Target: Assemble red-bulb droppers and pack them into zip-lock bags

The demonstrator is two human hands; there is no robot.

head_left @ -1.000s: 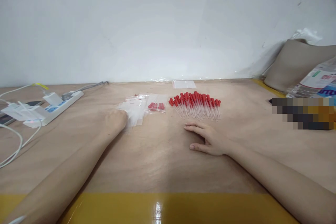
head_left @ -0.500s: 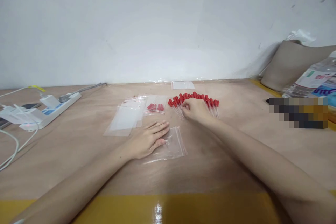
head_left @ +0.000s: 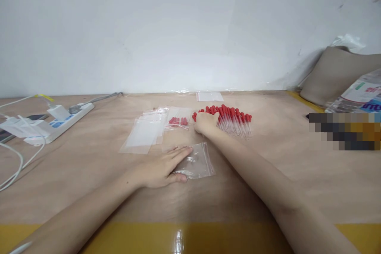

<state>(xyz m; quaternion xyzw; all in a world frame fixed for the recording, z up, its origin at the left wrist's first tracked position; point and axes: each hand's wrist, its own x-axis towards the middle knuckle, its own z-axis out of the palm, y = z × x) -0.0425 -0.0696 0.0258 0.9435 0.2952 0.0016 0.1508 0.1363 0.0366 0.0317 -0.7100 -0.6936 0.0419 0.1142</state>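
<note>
My left hand (head_left: 162,166) lies flat with its fingers stretched out, pressing on the left part of a small clear zip bag (head_left: 200,160) on the brown table. My right hand (head_left: 205,123) reaches further back and is curled over the left end of a pile of red-capped clear droppers (head_left: 235,121). Its fingers point away from me, so I cannot see what they grip.
A stack of empty clear bags (head_left: 144,133) and a bag with red-capped droppers inside (head_left: 177,121) lie left of the pile. A white power strip (head_left: 56,123) with chargers and cables sits at far left. At right are a beige cushion (head_left: 336,71) and plastic bottles (head_left: 361,93).
My left hand drew one clear bag from the stack to the table's middle and now rests on it. My right hand left the table, reached the dropper pile, then shifted to its left end.
</note>
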